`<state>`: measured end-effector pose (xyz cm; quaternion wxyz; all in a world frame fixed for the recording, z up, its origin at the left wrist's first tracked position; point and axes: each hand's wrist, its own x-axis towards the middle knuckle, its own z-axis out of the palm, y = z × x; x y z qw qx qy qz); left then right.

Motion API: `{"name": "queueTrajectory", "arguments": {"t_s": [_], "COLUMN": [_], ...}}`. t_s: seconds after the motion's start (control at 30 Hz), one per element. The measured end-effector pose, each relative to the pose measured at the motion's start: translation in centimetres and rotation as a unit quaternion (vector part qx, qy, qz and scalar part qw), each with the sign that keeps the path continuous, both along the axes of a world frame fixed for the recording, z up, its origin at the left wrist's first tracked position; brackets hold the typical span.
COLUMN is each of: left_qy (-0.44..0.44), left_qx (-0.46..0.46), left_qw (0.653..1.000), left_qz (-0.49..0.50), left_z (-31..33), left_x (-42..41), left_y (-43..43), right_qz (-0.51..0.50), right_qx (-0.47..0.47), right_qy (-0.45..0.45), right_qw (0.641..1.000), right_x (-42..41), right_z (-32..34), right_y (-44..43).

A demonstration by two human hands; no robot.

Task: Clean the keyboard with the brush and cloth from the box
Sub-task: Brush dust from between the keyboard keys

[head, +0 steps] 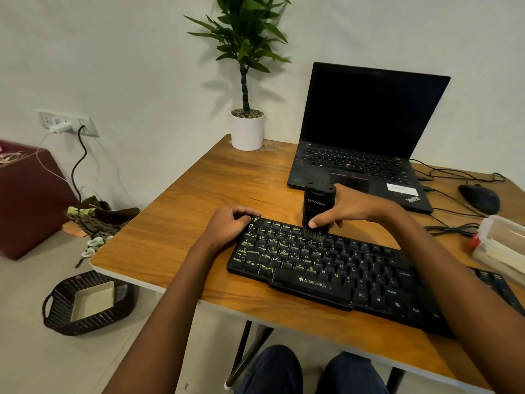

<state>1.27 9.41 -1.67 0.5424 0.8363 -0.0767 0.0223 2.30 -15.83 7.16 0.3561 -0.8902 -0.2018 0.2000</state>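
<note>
A black keyboard point(326, 268) lies across the near side of the wooden table point(199, 223). My right hand point(349, 209) grips a black block-shaped brush point(317, 206) upright, with its bristles pressed onto the upper key rows near the number keys. My left hand point(227, 223) rests with curled fingers on the keyboard's top left corner. A clear plastic box point(502, 245) stands at the table's right edge, partly over the keyboard's right end. I see no cloth outside the box.
An open black laptop point(366, 143) sits behind the keyboard, with a black mouse point(480, 199) and loose cables point(454, 228) to its right. A potted plant point(247, 129) stands at the far edge. A dark basket point(88, 304) lies on the floor at left.
</note>
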Motion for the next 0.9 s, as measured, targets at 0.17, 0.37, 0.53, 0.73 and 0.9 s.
{"name": "queueTrajectory", "arguments": {"t_s": [0.17, 0.37, 0.53, 0.73, 0.9], "left_qy": [0.003, -0.003, -0.003, -0.002, -0.001], "left_qx": [-0.001, 0.005, 0.015, 0.015, 0.012], "left_qw": [1.000, 1.000, 1.000, 1.000, 1.000], "left_qz": [-0.002, -0.003, -0.005, -0.003, 0.005], "left_z": [-0.1, -0.3, -0.2, -0.2, -0.3], "left_x": [0.0, 0.2, 0.2, 0.2, 0.2], "left_y": [0.0, 0.2, 0.2, 0.1, 0.2], "right_qz": [-0.016, -0.034, -0.032, -0.026, -0.033], "right_qx": [0.028, 0.036, 0.030, 0.043, 0.044], "right_qy": [-0.001, -0.004, -0.007, 0.006, 0.003], "right_qw": [0.999, 0.999, 0.999, 0.999, 0.998], "right_x": [0.4, 0.3, 0.5, 0.1, 0.3], "right_z": [-0.4, -0.2, 0.0, 0.3, -0.1], "right_y": [-0.1, 0.1, 0.5, 1.0, 1.2]}}
